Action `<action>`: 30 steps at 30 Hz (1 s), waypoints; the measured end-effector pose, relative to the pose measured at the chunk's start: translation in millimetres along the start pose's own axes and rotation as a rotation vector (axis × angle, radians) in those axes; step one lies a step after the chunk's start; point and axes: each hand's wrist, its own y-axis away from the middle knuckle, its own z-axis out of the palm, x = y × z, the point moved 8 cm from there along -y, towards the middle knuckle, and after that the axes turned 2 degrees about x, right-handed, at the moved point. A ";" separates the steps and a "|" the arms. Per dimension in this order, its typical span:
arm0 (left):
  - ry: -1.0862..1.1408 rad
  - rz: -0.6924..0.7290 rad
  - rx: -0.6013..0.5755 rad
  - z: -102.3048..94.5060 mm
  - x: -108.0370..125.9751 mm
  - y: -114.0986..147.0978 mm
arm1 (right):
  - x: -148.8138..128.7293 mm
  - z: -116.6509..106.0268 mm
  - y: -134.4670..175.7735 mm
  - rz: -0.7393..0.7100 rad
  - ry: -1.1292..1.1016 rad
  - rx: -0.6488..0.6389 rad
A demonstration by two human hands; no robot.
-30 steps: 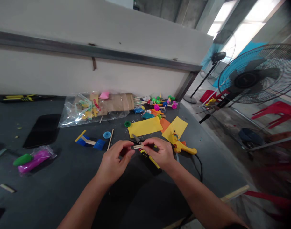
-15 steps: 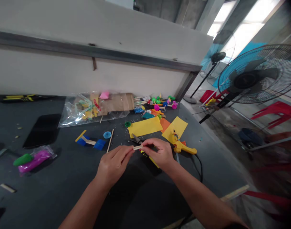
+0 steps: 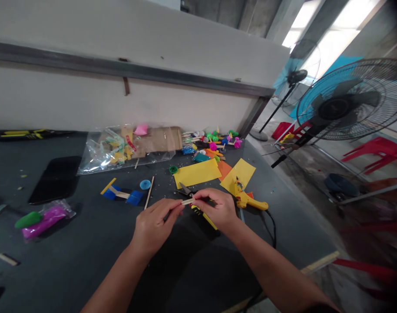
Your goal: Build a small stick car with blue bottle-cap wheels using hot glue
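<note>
Left grip (image 3: 153,222) and right grip (image 3: 219,209) pinch short sticks (image 3: 187,201) at opposite ends.

So the spot's basically a dark grey table (image 3: 97,248) pushed up to a white panel (image 3: 87,100) with a grey metal rail (image 3: 185,76) running across it, kinda workshop vibes tbh. Off to the right there's a big black fan (image 3: 335,106), a second fan (image 3: 296,77) on a stand behind it, and a red plastic stool (image 3: 377,150) on a greyish floor (image 3: 302,191). Super bright light pours through the windows (image 3: 350,17) up top, with something blue hanging below, while the lower right corner's pretty dim and blurry.
</note>
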 end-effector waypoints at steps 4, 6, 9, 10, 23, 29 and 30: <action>0.039 -0.022 -0.005 -1.1 1.2 -2.4 | -2.7 -1.6 -0.2 -0.020 -0.020 0.013; 0.050 -0.021 -0.006 -1.7 1.7 -2.9 | -2.9 -1.8 -0.1 -0.025 -0.026 0.017; 0.046 -0.023 -0.018 -1.5 1.0 -2.2 | -1.1 -1.2 0.4 -0.014 -0.034 0.018; 0.039 -0.018 -0.025 -1.1 1.1 -1.6 | -0.2 -0.9 0.7 -0.006 -0.036 0.019; 0.003 0.174 -0.008 -1.8 11.2 5.1 | 13.4 3.2 4.1 0.093 -0.074 0.009; -0.009 0.117 0.035 -3.9 7.0 2.7 | 15.2 4.8 3.7 0.121 -0.112 0.014; -0.011 0.114 0.045 -4.7 6.8 2.5 | 15.2 5.1 3.6 0.125 -0.119 0.015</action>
